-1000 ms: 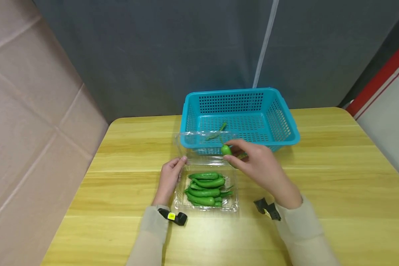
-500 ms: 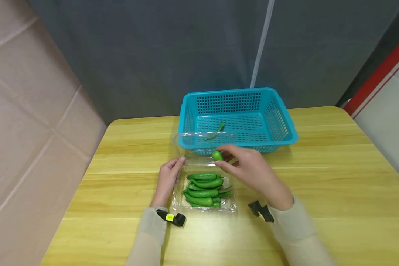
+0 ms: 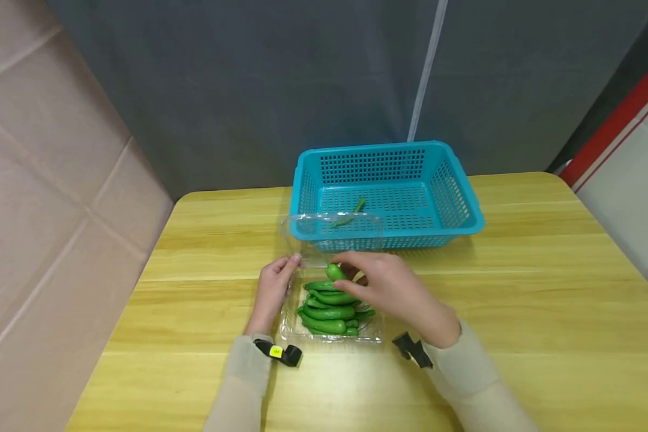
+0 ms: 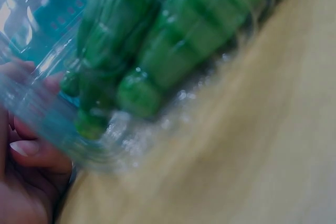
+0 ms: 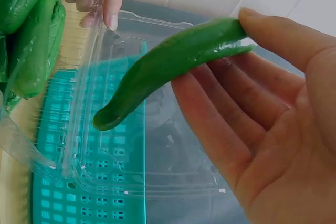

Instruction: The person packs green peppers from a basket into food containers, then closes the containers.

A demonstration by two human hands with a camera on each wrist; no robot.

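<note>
A clear plastic clamshell box (image 3: 378, 327) lies with its lid raised at the back, and several green peppers (image 3: 326, 313) are heaped in its tray. My left hand (image 3: 272, 291) grips the box's left side near the hinge, thumb on the edge. Over the far part of the tray, my right hand (image 3: 391, 288) pinches one green pepper (image 5: 168, 69) between thumb and fingers. In the right wrist view that pepper is curved, with its tip pointing away from the palm. The left wrist view shows the heaped peppers (image 4: 178, 40) through the blurred box wall.
Behind the box stands a blue plastic basket (image 3: 437, 231), and the clear lid (image 3: 302, 243) overlaps its front rim in the head view. One thin green pepper (image 3: 359, 205) lies in the basket. A wooden table (image 3: 518, 270) carries everything, with a dark grey curtain (image 3: 248, 108) behind.
My right hand has moved left and toward me, bringing the held pepper from in front of the basket to above the box's tray. The left hand has stayed at the box's edge.
</note>
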